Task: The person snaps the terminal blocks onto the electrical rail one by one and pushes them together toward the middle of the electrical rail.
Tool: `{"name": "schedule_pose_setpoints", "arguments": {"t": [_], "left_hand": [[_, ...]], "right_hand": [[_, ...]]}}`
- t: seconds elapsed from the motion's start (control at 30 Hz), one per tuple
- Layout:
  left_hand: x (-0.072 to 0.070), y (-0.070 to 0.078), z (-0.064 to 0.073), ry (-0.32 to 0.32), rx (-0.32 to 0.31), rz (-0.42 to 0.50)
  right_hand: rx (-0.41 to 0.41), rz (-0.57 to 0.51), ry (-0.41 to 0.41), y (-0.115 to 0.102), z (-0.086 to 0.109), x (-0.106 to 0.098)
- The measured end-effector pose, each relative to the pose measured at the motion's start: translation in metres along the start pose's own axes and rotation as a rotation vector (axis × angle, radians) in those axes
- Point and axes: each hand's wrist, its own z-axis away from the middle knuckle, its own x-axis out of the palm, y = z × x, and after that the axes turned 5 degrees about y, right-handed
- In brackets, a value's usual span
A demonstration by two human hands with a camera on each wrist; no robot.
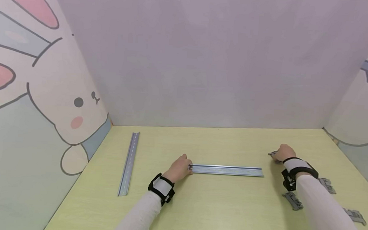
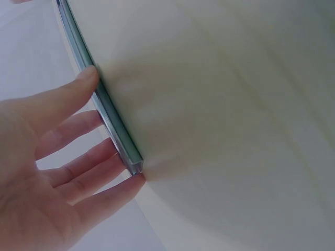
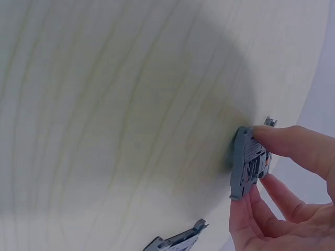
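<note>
In the head view a slotted metal DIN rail (image 1: 228, 170) lies crosswise on the table. My left hand (image 1: 178, 168) grips its left end. The left wrist view shows the thumb on one edge of that rail (image 2: 107, 107) and the fingers along the other. Farther right, my right hand (image 1: 285, 153) pinches a small grey DIN-rail terminal block (image 3: 251, 162) between thumb and fingertips, close to the tabletop. Part of this block is hidden by the hand in the head view.
A second DIN rail (image 1: 128, 164) lies lengthwise at the left of the pale wood table (image 1: 223, 207). Around the right forearm are more grey terminal blocks: one (image 1: 293, 201) to its left, two (image 1: 327, 185) to its right. Walls (image 1: 204, 78) close off the back and sides.
</note>
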Motion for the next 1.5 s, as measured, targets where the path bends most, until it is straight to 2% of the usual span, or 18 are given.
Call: {"name": "schedule_pose_setpoints", "arguments": {"t": [0.17,0.33,0.57,0.93,1.03,1.3,1.43,1.5], "left_hand": [[0.000,-0.002,0.002,0.003,0.006,0.002],[0.000,-0.005,0.002,-0.001,-0.005,0.016],[-0.001,-0.005,0.002,-0.003,-0.014,0.030],[0.001,-0.006,0.002,0.005,-0.008,0.016],[0.001,-0.006,0.002,0.004,-0.008,0.016],[0.002,-0.007,0.001,0.014,-0.009,0.028],[0.000,-0.007,0.000,0.018,-0.012,0.040],[-0.001,-0.007,-0.001,0.014,-0.017,0.044]], "right_hand": [[0.001,-0.013,0.013,-0.014,0.005,-0.004],[0.017,-0.050,0.045,-0.019,0.005,-0.003],[0.003,-0.078,0.031,-0.020,0.007,-0.005],[-0.002,-0.256,-0.016,-0.023,0.010,-0.004],[0.026,-0.335,-0.034,-0.026,0.012,-0.005],[0.216,-0.594,-0.119,-0.044,0.014,-0.007],[0.233,-0.631,-0.138,-0.056,0.017,-0.008],[0.199,-0.619,-0.143,-0.062,0.018,-0.008]]}}
